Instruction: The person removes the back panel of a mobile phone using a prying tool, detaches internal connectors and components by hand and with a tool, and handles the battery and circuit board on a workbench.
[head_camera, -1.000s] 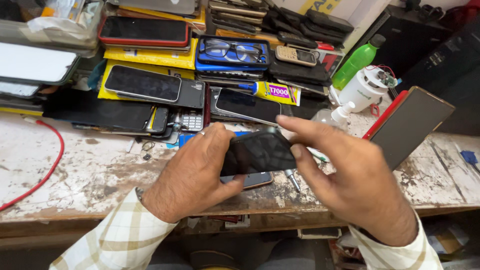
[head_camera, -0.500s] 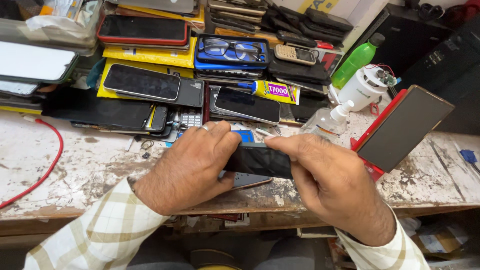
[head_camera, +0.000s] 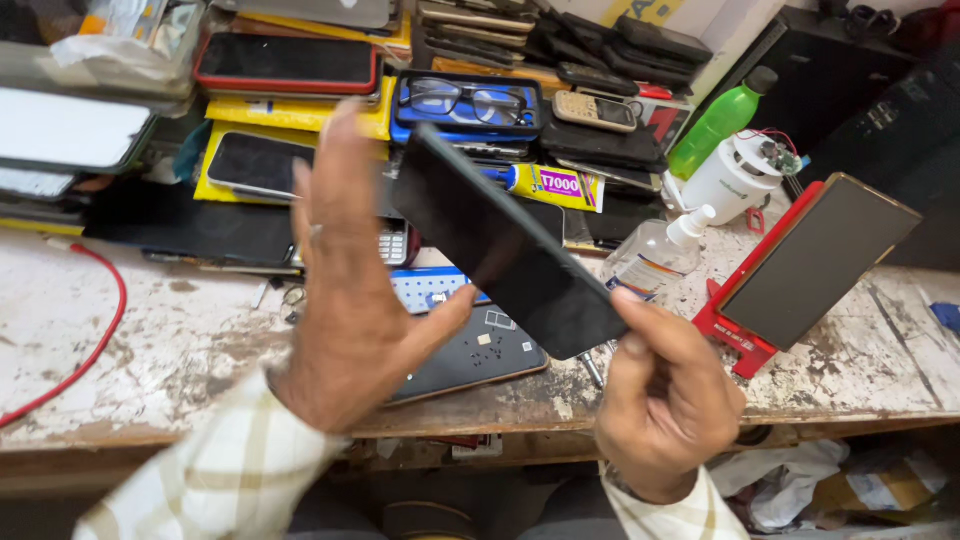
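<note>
Step in hand: the person held a flat black phone (head_camera: 510, 245) up off the workbench (head_camera: 120, 340), tilted with one long edge toward the camera, apparently looking it over.
Right hand (head_camera: 665, 400): thumb and curled fingers pinched the phone's lower end, gripping it firmly.
Left hand (head_camera: 355, 290): open, fingers straight and close together, the thumb tip touching or almost touching the phone's underside; it gripped nothing.
Phone's place: in the air above the front edge of the workbench, over an opened device (head_camera: 470, 355) lying flat there.
Nearby: a clear pump bottle (head_camera: 655, 255) and a red-cased tablet (head_camera: 815, 265) stood toward the right end of the bench; eyeglasses (head_camera: 470, 100) lay on stacked phones along the back edge.
Next move calls for: probably a second grip from the left hand before any turning or prying, since one pinch alone carried the phone.
Change from earlier: half a second before, both hands were wrapped around the dark object low at the bench front; by now the left hand had let go and opened, and the phone had been raised and tilted.
</note>
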